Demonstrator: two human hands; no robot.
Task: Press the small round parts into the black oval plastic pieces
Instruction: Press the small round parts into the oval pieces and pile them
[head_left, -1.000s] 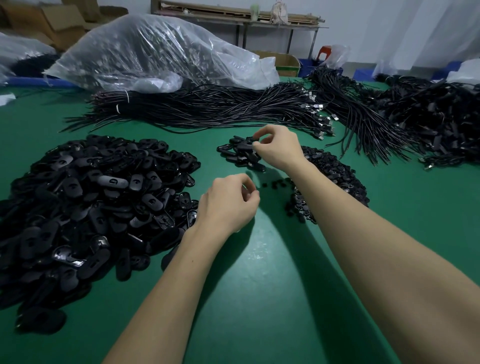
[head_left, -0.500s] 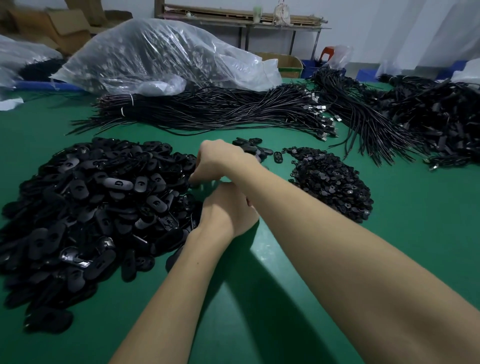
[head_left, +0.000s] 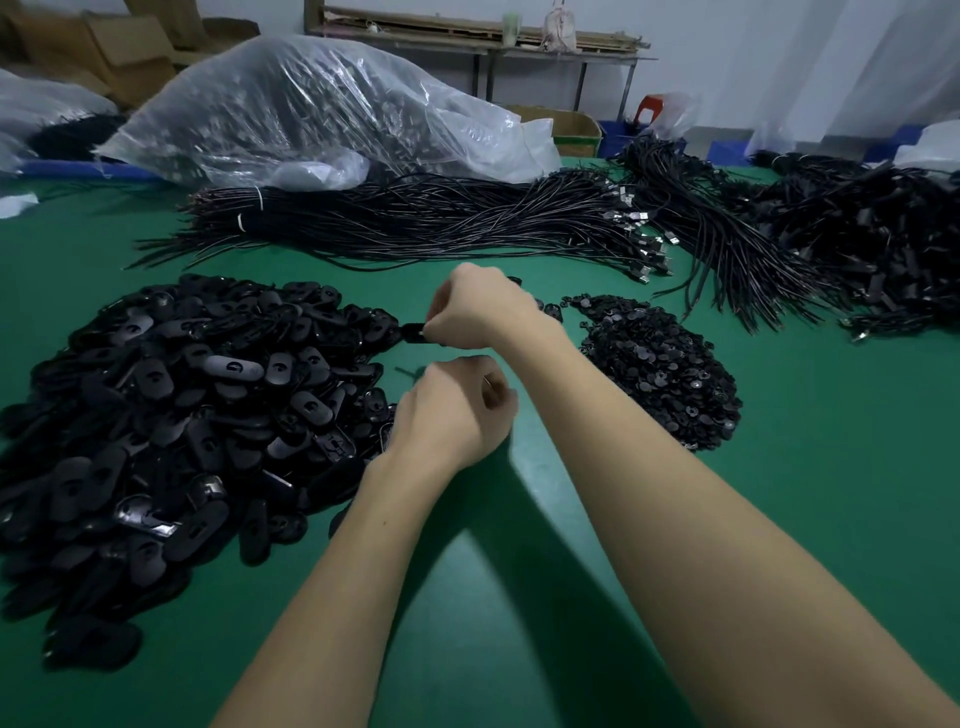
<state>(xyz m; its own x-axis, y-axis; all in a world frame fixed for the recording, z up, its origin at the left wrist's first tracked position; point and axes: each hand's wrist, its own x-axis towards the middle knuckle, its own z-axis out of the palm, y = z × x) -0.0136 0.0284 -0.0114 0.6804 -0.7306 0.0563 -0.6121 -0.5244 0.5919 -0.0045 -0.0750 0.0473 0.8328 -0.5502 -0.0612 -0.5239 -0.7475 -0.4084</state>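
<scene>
A big heap of black oval plastic pieces (head_left: 182, 415) covers the left of the green table (head_left: 831, 493). A smaller heap of small round parts (head_left: 660, 374) lies to the right of centre. My right hand (head_left: 478, 312) reaches across to the heap's far right edge and pinches one black oval piece (head_left: 413, 332) by its end, just above the table. My left hand (head_left: 457, 410) hovers just in front of it, fingers curled into a loose fist; anything inside it is hidden. A few oval pieces behind my right hand are mostly covered.
Bundles of black cables (head_left: 441, 223) run across the table behind the heaps, with more tangled cables (head_left: 857, 234) at the right. A large clear plastic bag (head_left: 322, 109) sits at the back left. Bare green table lies in front of my arms.
My right hand swung left from the small group of pieces at the centre back to the big heap and now pinches an oval piece. My left hand stayed near the centre.
</scene>
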